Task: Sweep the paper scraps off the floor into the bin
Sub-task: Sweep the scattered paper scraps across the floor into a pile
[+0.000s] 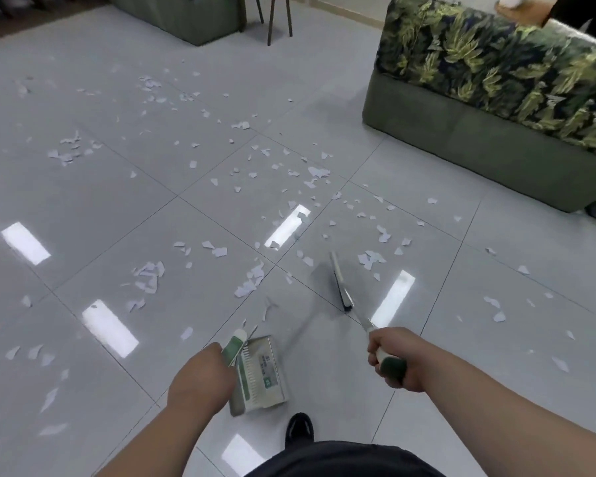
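The glossy pale-grey tiled floor [83, 208], crossed by thin dark grout lines and showing bright rectangular light reflections, was strewn with torn white paper scraps [150, 275]. These lay thickest across the middle and far left and thinner toward the near edges. A low olive-green fabric sofa [479, 146] with a leaf-print back cushion stood on it at the right, another green upholstered seat [186, 18] and dark wooden chair legs [272, 18] stood at the far end, and a black shoe [299, 427] was planted at the bottom centre.
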### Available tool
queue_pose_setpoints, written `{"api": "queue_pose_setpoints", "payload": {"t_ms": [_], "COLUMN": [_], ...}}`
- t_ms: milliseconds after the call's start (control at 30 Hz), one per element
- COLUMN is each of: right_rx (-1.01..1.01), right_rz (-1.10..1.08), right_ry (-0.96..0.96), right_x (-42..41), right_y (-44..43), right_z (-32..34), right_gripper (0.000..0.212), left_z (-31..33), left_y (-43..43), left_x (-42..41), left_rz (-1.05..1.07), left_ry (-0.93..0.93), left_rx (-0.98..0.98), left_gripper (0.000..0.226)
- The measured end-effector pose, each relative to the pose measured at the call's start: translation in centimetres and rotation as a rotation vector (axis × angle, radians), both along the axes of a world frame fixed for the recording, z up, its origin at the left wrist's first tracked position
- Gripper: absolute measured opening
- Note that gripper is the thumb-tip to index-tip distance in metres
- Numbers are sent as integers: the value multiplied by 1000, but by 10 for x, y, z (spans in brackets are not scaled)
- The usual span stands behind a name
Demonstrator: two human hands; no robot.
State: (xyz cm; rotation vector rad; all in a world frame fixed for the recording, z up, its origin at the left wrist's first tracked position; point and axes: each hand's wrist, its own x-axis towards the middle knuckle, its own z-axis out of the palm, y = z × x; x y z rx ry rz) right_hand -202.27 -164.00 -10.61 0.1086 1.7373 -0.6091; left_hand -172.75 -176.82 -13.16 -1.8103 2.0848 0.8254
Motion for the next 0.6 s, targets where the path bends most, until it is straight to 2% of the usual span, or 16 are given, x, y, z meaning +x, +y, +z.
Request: {"api": "queue_pose_setpoints", "payload": {"t_ms": [100, 200, 367, 600], "right_rx": [60, 81, 34, -105], "right_rz": [-3, -7, -53, -101], "right_ry": [-9, -78, -240, -408], "right_x": [26, 70, 133, 152], "right_y": [-21, -48, -87, -138], "right_z": [-10, -16, -19, -33], "right_gripper": [19, 14, 16, 15], "left_z": [-1, -5, -5, -4], "left_y": [2, 5, 17, 35], "left_x": [17, 38, 64, 85], "left_rz": [51, 109, 220, 338], "left_ry": [16, 16, -2, -28], "left_rx": [-7, -9, -4, 5], "left_gripper": [20, 18, 16, 13]}}
